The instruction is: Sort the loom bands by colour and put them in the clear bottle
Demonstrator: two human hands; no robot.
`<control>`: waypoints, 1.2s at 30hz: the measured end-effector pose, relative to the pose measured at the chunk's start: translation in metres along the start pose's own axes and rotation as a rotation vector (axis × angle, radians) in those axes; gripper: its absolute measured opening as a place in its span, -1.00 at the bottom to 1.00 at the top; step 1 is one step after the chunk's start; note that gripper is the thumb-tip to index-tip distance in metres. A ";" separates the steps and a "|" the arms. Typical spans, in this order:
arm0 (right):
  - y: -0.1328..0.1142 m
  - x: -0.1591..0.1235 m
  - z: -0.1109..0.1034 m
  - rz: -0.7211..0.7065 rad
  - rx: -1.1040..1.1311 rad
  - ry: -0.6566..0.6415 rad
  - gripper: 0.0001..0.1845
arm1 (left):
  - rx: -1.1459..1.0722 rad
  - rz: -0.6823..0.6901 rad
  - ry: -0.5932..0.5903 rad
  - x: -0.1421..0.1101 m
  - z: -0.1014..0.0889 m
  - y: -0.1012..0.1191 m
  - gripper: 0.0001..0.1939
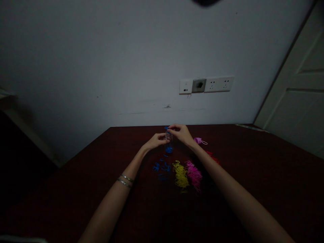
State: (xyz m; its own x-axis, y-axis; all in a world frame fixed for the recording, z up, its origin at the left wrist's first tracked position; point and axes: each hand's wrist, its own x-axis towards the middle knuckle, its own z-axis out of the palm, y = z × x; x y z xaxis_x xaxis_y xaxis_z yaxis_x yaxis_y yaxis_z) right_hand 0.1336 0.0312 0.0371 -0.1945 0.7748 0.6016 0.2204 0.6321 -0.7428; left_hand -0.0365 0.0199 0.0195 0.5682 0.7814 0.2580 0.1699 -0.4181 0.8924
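Observation:
A small clear bottle (169,143) stands upright on the dark red table, with blue pieces gathered at its bottom. My left hand (157,140) is closed around the bottle's upper part from the left. Above the bottle's mouth, my right hand (179,131) pinches a small blue strand (166,128). Loose blue strands (165,167) lie scattered in front of the bottle. To their right are a heap of yellow strands (181,175) and a heap of pink strands (194,174). Some red strands (212,156) show partly behind my right forearm.
A pink cap with a loop (197,140) lies right of my right hand. The table (253,162) meets a grey wall carrying a row of sockets (219,84). A pale door (298,91) stands at the right, and a dark piece of furniture (20,145) at the left.

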 end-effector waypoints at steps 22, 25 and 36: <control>-0.005 -0.002 -0.004 -0.038 -0.076 -0.023 -0.80 | 0.027 -0.019 0.016 -0.001 0.001 0.003 -0.56; -0.006 -0.003 -0.004 -0.029 -0.071 -0.017 -0.78 | 0.039 -0.028 0.025 -0.001 0.001 0.003 -0.56; -0.007 -0.003 -0.014 0.025 -0.044 -0.002 -0.74 | -0.007 -0.041 0.031 -0.001 0.001 0.000 -0.54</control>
State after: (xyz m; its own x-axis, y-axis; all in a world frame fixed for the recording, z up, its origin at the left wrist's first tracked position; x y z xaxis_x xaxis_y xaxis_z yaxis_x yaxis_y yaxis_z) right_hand 0.1463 0.0245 0.0449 -0.1904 0.7905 0.5821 0.2668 0.6123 -0.7443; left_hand -0.0367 0.0187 0.0186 0.5356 0.8118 0.2326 0.1867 -0.3825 0.9049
